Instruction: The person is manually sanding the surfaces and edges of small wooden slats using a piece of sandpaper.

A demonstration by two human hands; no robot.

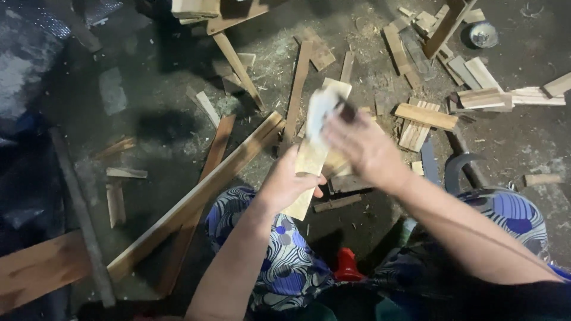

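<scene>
Now mid-sanding: left hand (286, 184) clenched around wood strip (310, 156), held upright over the knees; right hand (360, 145) gripping pale sandpaper (320, 112) against its far end. Next, probably steady strokes along the face.

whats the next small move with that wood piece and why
Probably another stroke down the wood piece: the left hand grips its lower part, tilted up, while the right hand presses a pale, blurred pad near its top end.
</scene>
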